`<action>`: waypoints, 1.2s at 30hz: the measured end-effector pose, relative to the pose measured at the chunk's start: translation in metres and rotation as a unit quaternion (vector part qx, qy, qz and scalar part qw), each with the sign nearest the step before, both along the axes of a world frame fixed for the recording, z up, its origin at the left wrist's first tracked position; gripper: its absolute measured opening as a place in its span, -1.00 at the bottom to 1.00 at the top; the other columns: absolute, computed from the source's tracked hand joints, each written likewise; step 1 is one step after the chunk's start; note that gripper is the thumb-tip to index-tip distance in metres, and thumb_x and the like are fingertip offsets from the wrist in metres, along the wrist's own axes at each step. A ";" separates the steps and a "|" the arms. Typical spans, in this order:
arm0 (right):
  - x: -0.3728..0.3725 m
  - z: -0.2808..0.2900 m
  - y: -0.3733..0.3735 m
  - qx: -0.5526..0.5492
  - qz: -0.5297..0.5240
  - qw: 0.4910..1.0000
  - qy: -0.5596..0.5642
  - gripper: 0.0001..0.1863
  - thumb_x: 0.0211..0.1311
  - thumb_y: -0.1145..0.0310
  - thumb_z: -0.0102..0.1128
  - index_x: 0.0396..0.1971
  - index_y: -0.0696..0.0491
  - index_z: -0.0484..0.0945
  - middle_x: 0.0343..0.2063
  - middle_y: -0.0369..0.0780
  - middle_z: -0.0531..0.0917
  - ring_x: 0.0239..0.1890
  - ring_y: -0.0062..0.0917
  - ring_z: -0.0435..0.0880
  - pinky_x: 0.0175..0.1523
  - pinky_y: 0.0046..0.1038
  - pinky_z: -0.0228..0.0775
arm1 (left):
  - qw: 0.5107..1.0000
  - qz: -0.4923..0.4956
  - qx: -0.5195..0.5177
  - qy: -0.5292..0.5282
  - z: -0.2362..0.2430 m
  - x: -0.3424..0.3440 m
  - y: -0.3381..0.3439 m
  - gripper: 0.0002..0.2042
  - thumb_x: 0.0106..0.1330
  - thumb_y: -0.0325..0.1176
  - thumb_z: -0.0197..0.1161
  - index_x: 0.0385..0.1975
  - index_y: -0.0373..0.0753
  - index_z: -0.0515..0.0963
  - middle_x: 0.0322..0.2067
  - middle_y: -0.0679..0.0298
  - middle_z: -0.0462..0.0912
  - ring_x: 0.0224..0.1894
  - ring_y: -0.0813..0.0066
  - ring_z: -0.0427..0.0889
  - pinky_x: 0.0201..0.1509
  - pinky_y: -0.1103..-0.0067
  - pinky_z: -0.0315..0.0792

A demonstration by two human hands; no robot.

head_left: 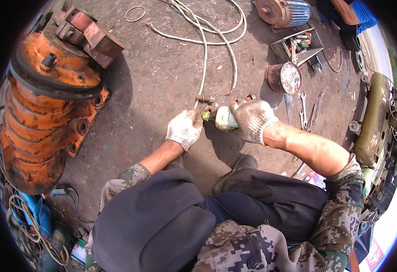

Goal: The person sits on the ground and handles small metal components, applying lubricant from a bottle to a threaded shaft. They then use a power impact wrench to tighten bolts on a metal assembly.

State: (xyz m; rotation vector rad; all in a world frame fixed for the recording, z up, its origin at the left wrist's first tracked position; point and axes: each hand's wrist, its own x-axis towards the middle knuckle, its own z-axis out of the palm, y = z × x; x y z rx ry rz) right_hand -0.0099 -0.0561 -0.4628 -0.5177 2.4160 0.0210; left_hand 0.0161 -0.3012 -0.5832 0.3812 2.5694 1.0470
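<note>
A small plastic bottle with a whitish-green body lies tilted between my hands, its neck pointing left. My right hand, in a knit work glove, is closed around the body from the right. At the yellow-green neck end, the gloved fingers of my left hand are pinched together on the cap, which they mostly cover. Just beyond my left fingertips is a small rusty metal piece. Another rusty part shows past my right fingers; I cannot tell whether the hand touches it.
A large orange ribbed machine housing stands at left. White cable loops across the ground ahead. At right are a rusty can, wrenches, a tool tray and a blue motor. A co-worker's arm shows top right.
</note>
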 end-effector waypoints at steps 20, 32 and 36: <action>-0.033 0.009 0.016 0.011 -0.010 0.995 0.094 -0.53 0.17 0.16 0.45 -0.03 0.11 0.57 -0.33 -0.03 0.77 -0.21 -0.11 0.82 -0.15 -0.16 0.66 | 0.998 -0.046 0.009 -0.030 0.008 -0.063 0.008 -0.76 0.46 -0.26 0.26 -0.05 -0.29 0.64 -0.11 -0.01 0.64 -0.07 0.07 0.73 0.05 0.26 0.58; -0.015 0.009 0.036 -0.062 -0.035 0.994 0.077 -0.50 0.11 0.23 0.46 0.06 0.05 0.61 -0.22 -0.03 0.79 -0.10 -0.10 0.82 -0.02 -0.11 0.65 | 0.989 -0.047 0.134 0.028 -0.008 -0.061 0.018 -0.73 0.37 -0.32 0.37 -0.01 -0.29 0.65 -0.11 0.03 0.68 -0.06 0.07 0.73 0.05 0.25 0.60; -0.011 0.000 0.052 -0.054 -0.080 0.994 0.045 -0.38 0.13 -0.02 0.51 0.08 0.05 0.59 -0.26 0.00 0.78 -0.10 -0.06 0.80 -0.04 -0.10 0.64 | 0.994 -0.082 0.049 0.052 -0.010 -0.058 0.030 -0.72 0.25 -0.28 0.38 -0.06 -0.17 0.69 -0.15 0.04 0.70 0.00 -0.06 0.60 0.18 0.15 0.49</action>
